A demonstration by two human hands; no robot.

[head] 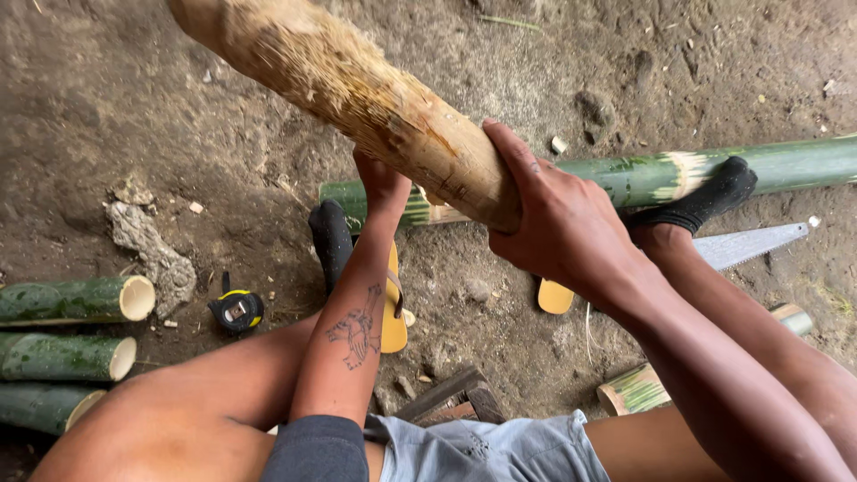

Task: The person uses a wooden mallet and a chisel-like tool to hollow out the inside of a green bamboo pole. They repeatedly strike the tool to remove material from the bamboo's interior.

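Stripped bamboo pole (357, 89), pale and fibrous, slants up from my lap, held off the dirt floor (134, 107). My right hand (558, 228) wraps its lower end, fingers closed around it. My left hand (382, 183) presses the pole's underside; I cannot tell its grip, as the pole hides the fingers. Beneath the pole lies a long green bamboo stalk (759, 165), my socked feet on it. Beside that stalk, a handsaw (750, 243). Left of the pole: tape measure (237, 310), cut green bamboo sections (71, 299).

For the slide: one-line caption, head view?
Both hands, right hand and left hand, grip a stripped wooden pole above green bamboo.
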